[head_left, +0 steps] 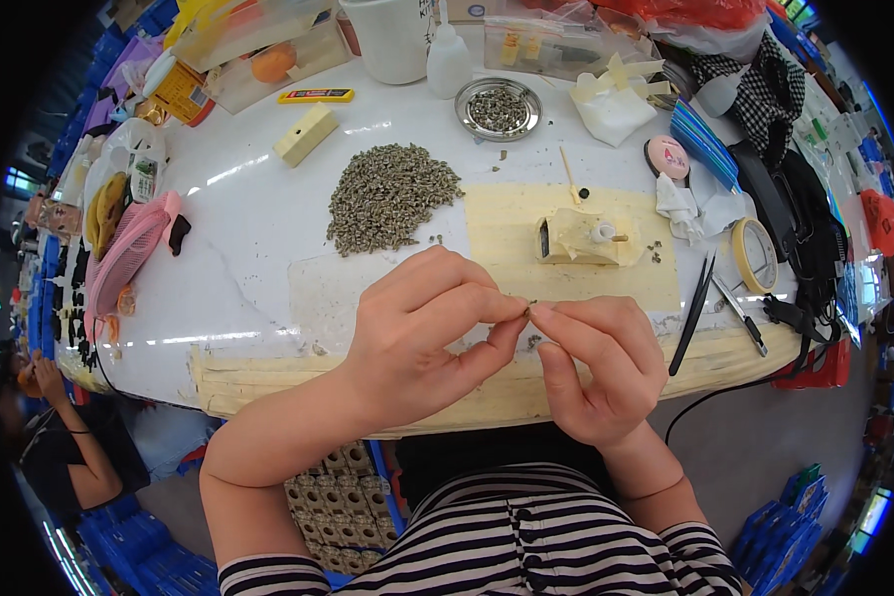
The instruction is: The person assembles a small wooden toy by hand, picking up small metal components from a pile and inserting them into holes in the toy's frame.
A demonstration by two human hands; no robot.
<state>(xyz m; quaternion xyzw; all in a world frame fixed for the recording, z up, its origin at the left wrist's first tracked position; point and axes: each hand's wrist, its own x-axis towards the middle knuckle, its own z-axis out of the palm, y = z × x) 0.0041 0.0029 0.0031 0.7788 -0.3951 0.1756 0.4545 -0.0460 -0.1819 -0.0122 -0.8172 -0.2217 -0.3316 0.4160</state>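
Note:
In front of me, my left hand [429, 333] and my right hand [606, 363] meet fingertip to fingertip over the near edge of the table. Between the tips is a tiny dark metal part [530, 305], mostly covered by the fingers. Both hands are closed at it, the left in a pinch and the right with curled fingers. Beyond them lies a big pile of small grey metal parts [387, 199]. A taped block with a white nozzle-like knob [602, 234] stands on the yellow taped sheet [507, 214]. More of these parts fill a round metal dish [499, 109].
Black tweezers [693, 316], a craft knife [740, 316] and a tape roll [754, 255] lie at the right. A cream block [306, 135], a squeeze bottle [449, 62] and a white mug [387, 40] stand farther back. A pink mesh pouch [134, 253] is at the left.

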